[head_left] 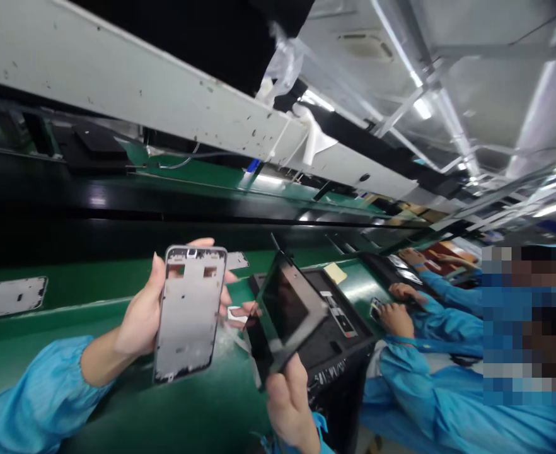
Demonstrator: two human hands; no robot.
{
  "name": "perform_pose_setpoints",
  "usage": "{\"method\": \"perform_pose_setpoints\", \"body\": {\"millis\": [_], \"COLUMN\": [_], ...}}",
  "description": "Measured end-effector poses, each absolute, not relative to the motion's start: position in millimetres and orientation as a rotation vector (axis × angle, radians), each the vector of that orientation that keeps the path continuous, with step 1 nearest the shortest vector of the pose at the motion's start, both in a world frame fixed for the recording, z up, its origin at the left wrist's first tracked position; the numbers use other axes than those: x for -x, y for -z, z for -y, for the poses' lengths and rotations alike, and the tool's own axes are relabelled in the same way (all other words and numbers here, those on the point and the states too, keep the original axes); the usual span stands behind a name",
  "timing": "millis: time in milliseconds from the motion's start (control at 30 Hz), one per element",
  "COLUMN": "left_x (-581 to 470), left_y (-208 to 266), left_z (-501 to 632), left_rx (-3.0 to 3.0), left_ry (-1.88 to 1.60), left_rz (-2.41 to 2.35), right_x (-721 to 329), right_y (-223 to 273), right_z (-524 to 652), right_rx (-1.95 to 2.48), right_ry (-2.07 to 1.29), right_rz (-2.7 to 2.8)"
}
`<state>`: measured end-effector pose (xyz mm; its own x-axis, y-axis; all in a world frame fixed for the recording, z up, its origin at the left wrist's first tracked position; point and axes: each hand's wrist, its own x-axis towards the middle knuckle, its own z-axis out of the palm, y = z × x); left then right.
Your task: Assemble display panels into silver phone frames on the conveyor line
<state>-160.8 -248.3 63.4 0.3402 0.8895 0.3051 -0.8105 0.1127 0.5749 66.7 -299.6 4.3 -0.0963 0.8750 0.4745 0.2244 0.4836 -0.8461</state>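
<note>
My left hand point(140, 309), in a blue sleeve, grips a grey metal phone frame point(188, 321) by its long edges. The frame stands almost upright, with cutouts near its top end. To the right, my right hand point(290, 397) is closed on the lower edge of a dark glossy panel with a pale border point(285, 302); its exact kind is unclear. Fingertips show at the panel's left side, beside a small white piece point(237, 315). Behind the panel lies a black tray-like fixture point(301, 359), with a narrow phone part point(341, 315) resting in it.
Another phone frame point(11, 297) lies on the green bench point(131, 416) at the left. A yellow paper point(335, 272) sits beyond the fixture. A dark conveyor belt point(93, 233) crosses behind, under a pale beam point(164, 107). At right, co-workers' hands point(396, 318) work along the bench.
</note>
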Motion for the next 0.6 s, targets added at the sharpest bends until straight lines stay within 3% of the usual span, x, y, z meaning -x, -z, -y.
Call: {"method": "perform_pose_setpoints", "body": {"millis": [333, 600], "left_x": [184, 187], "left_y": [-69, -65], "left_z": [228, 228], "left_rx": [-0.867, -1.087], "left_ry": [-1.556, -1.478], "left_rz": [-0.348, -0.275], "right_x": [-68, -57], "right_y": [-31, -35], "right_z": [291, 286], "right_rx": [0.924, 0.845], "right_ry": [-0.488, -0.546], "right_rz": [2.002, 2.045]}}
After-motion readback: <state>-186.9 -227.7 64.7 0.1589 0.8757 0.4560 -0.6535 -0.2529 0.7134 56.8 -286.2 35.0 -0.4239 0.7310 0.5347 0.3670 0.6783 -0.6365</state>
